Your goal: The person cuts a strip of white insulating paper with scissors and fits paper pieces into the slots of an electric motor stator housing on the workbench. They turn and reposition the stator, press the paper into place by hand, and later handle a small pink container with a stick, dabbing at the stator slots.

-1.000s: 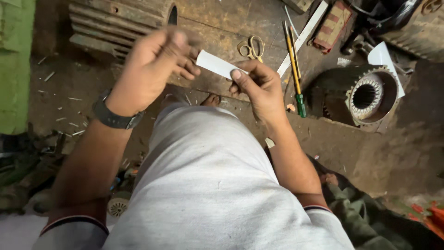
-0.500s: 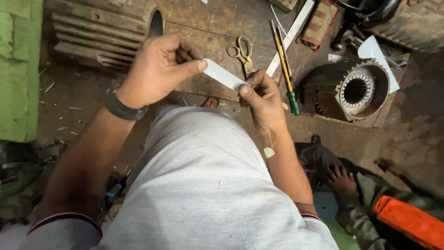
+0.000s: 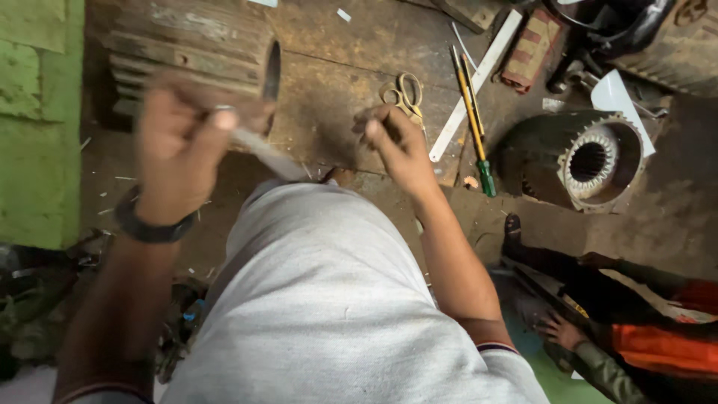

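My left hand [image 3: 183,142], blurred by motion, pinches one end of a narrow white paper strip [image 3: 265,155] that slants down to the right above my grey-clad knee. My right hand [image 3: 396,142] is apart from the strip, with its fingers curled in and nothing visible in them. It hovers just in front of a pair of scissors [image 3: 404,93] lying on the worn wooden board [image 3: 336,60]. A black band sits on my left wrist.
A ribbed metal motor housing [image 3: 187,49] lies at the back left beside a green wall [image 3: 37,120]. A green-handled screwdriver [image 3: 479,127], a long white strip [image 3: 475,82] and a motor stator [image 3: 591,161] lie to the right. Another person's hand [image 3: 561,331] and orange sleeve show at the bottom right.
My right hand has let go of the paper strip and the two hands have moved apart. My left hand swung left with the strip. The view shifted, showing more of the other person.
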Tool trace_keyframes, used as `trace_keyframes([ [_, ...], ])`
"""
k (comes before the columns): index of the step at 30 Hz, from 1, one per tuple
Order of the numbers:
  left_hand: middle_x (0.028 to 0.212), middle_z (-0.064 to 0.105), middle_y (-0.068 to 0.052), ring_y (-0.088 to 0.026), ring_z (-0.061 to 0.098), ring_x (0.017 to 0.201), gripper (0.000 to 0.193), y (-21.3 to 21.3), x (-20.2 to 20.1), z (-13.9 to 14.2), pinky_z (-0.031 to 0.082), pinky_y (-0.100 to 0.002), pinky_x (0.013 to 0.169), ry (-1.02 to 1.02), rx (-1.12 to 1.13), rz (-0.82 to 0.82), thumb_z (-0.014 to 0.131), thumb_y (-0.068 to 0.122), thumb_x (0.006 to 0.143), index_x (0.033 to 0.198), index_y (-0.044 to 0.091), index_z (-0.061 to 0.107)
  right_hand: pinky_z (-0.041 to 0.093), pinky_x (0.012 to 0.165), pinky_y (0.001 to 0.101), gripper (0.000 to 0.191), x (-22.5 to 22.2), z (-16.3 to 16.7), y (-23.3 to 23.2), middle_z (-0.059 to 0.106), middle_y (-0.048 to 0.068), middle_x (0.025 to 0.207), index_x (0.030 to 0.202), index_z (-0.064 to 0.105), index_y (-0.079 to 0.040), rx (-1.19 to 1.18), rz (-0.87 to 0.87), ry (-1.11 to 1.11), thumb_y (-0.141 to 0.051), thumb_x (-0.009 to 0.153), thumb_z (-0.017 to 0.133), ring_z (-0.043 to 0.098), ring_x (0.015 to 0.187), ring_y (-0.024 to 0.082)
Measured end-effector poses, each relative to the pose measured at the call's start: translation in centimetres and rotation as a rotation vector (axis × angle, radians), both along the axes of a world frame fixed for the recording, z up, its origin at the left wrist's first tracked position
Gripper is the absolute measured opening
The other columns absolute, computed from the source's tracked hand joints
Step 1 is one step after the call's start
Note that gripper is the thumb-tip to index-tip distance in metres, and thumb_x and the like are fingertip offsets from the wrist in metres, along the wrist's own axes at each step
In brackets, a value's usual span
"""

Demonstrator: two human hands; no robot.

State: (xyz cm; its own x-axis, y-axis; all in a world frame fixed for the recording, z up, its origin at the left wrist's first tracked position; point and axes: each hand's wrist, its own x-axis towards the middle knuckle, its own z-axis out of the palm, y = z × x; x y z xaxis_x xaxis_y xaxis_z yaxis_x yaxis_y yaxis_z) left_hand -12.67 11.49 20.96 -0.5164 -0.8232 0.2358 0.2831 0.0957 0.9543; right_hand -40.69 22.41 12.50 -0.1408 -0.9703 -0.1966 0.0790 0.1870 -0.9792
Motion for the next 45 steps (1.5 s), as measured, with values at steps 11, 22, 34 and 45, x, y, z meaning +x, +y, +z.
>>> trace_keyframes([
  [11, 0.096, 0.066, -0.009, -0.015, 0.066, 0.079, 0.018, -0.7, 10.1, 0.6, 0.053, -0.027, 0.07, -0.455, 0.14, 0.469, 0.061, 0.015, 0.116, 0.122, 0.001, 0.053, 0.055, 0.076, 0.0428, 0.033, 3.0, -12.3, -22.0, 0.072, 0.019, 0.095, 0.103, 0.069, -0.004, -0.386, -0.057, 0.861, -0.031, 0.089, 0.081, 0.068, 0.087, 0.037],
  [22, 0.095, 0.06, -0.006, -0.013, 0.054, 0.085, 0.032, -0.2, 19.3, -7.4, 0.043, -0.033, 0.072, -1.064, 0.095, 0.52, 0.048, 0.024, 0.123, 0.107, -0.001, 0.059, 0.056, 0.079, 0.043, 0.045, 5.3, -14.2, -27.3, 0.073, 0.021, 0.1, 0.118, 0.062, -0.003, 0.04, 0.398, 1.161, -0.031, 0.087, 0.08, 0.07, 0.09, 0.035],
  [34, 0.105, 0.063, -0.014, -0.026, 0.058, 0.093, 0.043, -3.6, 14.0, -9.7, 0.048, -0.043, 0.081, -1.023, -0.165, 0.452, 0.044, 0.035, 0.123, 0.118, -0.004, 0.06, 0.045, 0.076, 0.0273, 0.029, -6.4, -9.7, -2.7, 0.052, -0.001, 0.092, 0.106, 0.057, -0.006, 0.161, -0.348, 0.121, -0.018, 0.096, 0.082, 0.052, 0.087, 0.012],
  [45, 0.133, 0.058, -0.024, -0.043, 0.052, 0.13, 0.05, -4.7, 7.9, -10.7, 0.038, -0.054, 0.116, -1.149, -1.107, 0.601, 0.041, 0.043, 0.122, 0.13, -0.005, 0.055, 0.052, 0.08, 0.0434, 0.022, -8.9, -5.5, 3.8, 0.06, 0.019, 0.107, 0.113, 0.062, -0.002, 0.114, -0.538, 1.067, -0.013, 0.098, 0.072, 0.062, 0.094, 0.04],
])
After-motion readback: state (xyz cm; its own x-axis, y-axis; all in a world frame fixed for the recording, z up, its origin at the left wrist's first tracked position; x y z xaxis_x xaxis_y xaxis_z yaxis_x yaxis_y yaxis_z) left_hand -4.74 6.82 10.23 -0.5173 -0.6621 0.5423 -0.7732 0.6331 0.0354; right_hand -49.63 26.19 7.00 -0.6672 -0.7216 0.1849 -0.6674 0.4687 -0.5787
